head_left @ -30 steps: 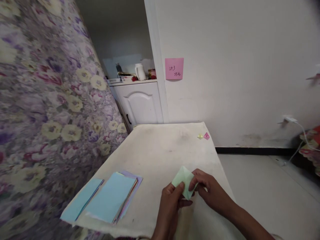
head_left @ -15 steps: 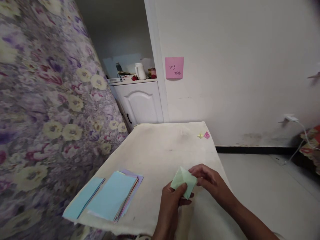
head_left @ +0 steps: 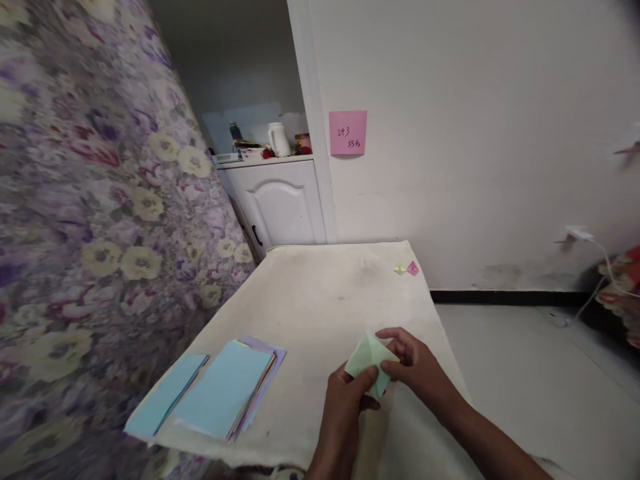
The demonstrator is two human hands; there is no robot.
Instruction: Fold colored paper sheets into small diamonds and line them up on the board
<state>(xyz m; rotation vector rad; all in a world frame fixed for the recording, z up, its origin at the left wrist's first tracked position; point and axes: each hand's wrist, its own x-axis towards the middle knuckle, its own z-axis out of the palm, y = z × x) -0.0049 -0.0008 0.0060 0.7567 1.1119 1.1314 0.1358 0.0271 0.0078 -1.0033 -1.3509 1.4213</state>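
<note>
a pale green folded paper (head_left: 367, 360), kite-shaped with its long axis pointing up and away from the person, is held just above the near right part of the cream cloth-covered bench (head_left: 320, 293). the left hand (head_left: 345, 410) meets it from below, thumb and fingers pinched on its lower edge. the right hand (head_left: 417, 363) meets it from the right, fingertips closed on its right corner. the bench's right edge runs just beside the right hand. a stack of light blue paper sheets (head_left: 225, 390) lies well apart to the left. a small yellow folded piece (head_left: 400, 270) and a small pink folded piece (head_left: 413, 268) sit touching near the far right corner.
</note>
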